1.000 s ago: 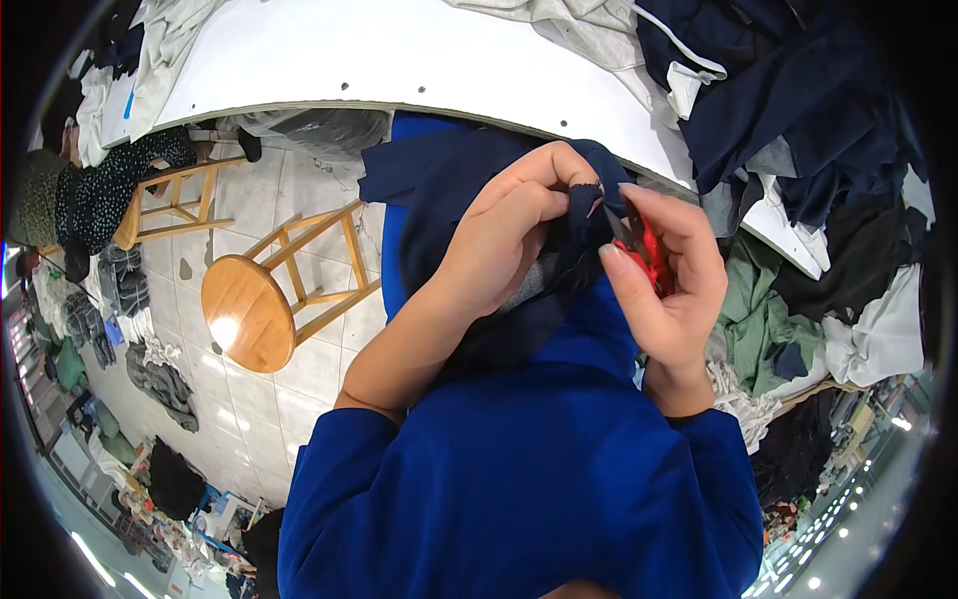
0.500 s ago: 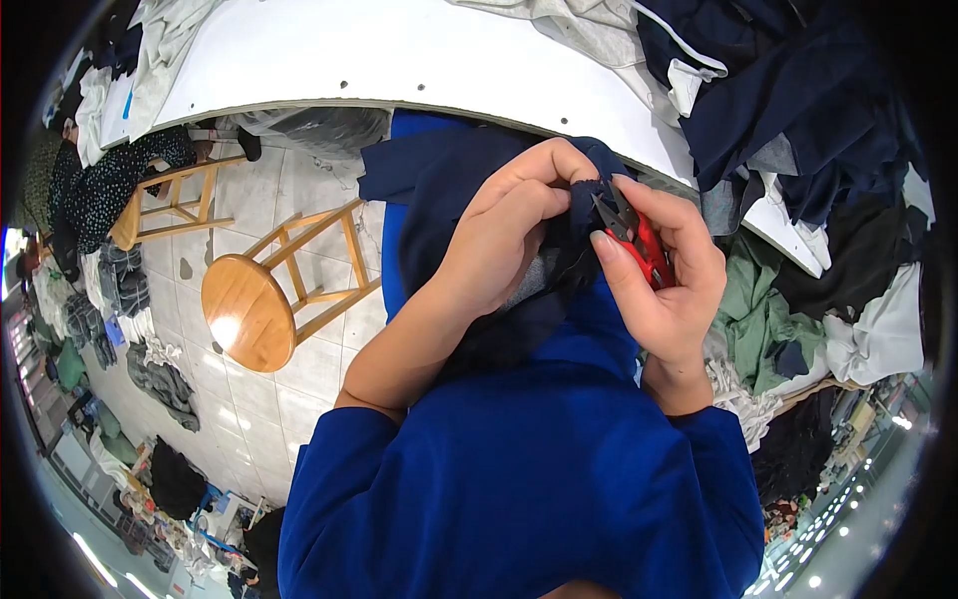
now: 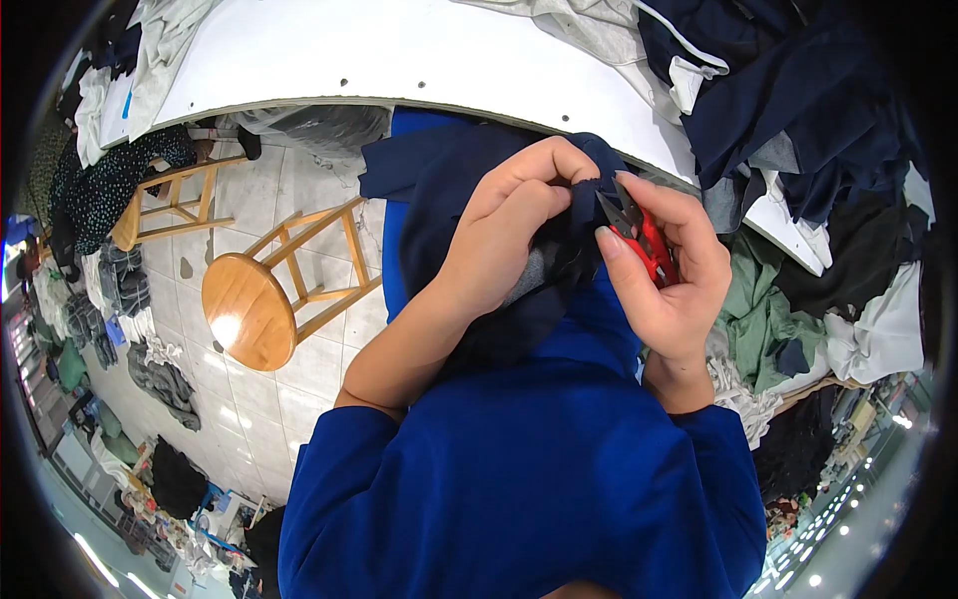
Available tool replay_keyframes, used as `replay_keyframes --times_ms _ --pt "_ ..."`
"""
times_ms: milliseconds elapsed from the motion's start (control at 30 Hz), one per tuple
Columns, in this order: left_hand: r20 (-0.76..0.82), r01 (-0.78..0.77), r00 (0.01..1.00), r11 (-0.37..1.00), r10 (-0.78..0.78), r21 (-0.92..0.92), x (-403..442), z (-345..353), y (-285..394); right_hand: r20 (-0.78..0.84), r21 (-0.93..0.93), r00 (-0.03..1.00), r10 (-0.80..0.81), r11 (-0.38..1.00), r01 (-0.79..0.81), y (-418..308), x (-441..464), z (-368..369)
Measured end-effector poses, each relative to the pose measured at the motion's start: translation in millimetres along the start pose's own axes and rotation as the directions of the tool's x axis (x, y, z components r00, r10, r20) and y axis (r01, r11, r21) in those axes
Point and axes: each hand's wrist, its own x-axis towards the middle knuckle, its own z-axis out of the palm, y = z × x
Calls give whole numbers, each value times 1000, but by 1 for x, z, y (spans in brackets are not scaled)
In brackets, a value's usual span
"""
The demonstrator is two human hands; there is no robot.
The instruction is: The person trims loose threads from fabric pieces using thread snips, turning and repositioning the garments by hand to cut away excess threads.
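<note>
A navy garment (image 3: 439, 185) lies bunched across my lap, with a grey patch showing in its folds. My left hand (image 3: 514, 220) pinches the garment's edge between thumb and forefinger. In my right hand (image 3: 671, 270) is a pair of red-handled thread snips (image 3: 651, 245), wrapped by the fingers and thumb. The snips' dark blades stand apart and point at the cloth edge by my left fingertips. Whether the blade tips touch the cloth I cannot tell.
A white table (image 3: 399, 50) curves in front of me, with navy cloth (image 3: 798, 120) piled at its right. Green cloth (image 3: 758, 319) lies below that pile. A round wooden stool (image 3: 249, 311) stands on the tiled floor to my left. Another person (image 3: 110, 195) sits farther left.
My right hand has shifted slightly to the right with the snips, and their blades look a little farther from the pinched edge. My left hand stays in place.
</note>
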Motion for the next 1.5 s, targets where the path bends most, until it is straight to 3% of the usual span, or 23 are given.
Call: replay_keyframes --times_ms 200,667,900,1400,1500 --pt "37 -1 999 992 -3 127 1 -4 7 52 -24 999 -5 1000 6 -4 0 -6" --pt "68 17 997 993 -25 116 1 -5 6 111 -138 992 -54 988 69 -10 6 -11" --pt "83 -1 996 987 -13 161 1 -7 4 75 -82 996 -42 995 48 -4 5 -10" --pt "30 12 999 987 -17 161 1 -2 -4 163 -135 984 -74 986 96 -5 6 -17" --pt "82 112 989 983 -125 143 0 -5 0 34 -20 999 -42 999 43 0 5 -14"
